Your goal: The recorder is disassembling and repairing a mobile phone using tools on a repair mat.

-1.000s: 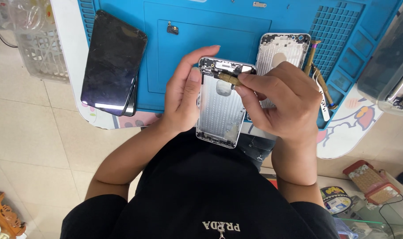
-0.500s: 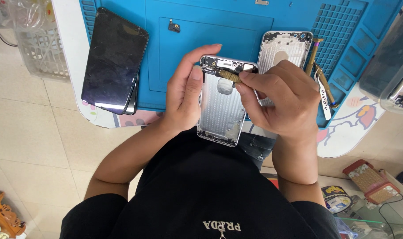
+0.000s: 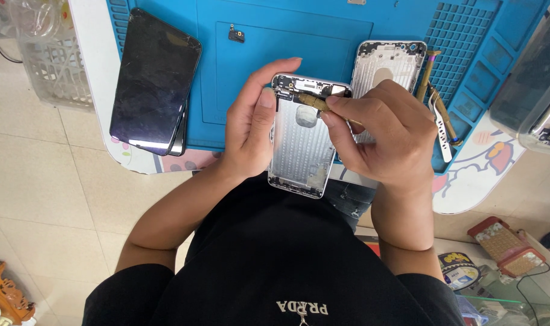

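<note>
Left hand curled around silver metal phone shell at frame centre, above lap; right hand pinches brass-tipped screwdriver at shell's top edge; blue ribbed mat, cracked black glass phone upper left

silver metal phone housing: silver-grey inside, dark parts along its top edge
brass-coloured screwdriver: golden, knurled
blue silicone repair mat: bright blue, grid-patterned right edge
black cracked phone screen: glossy black
second silver housing: pale silver
</note>
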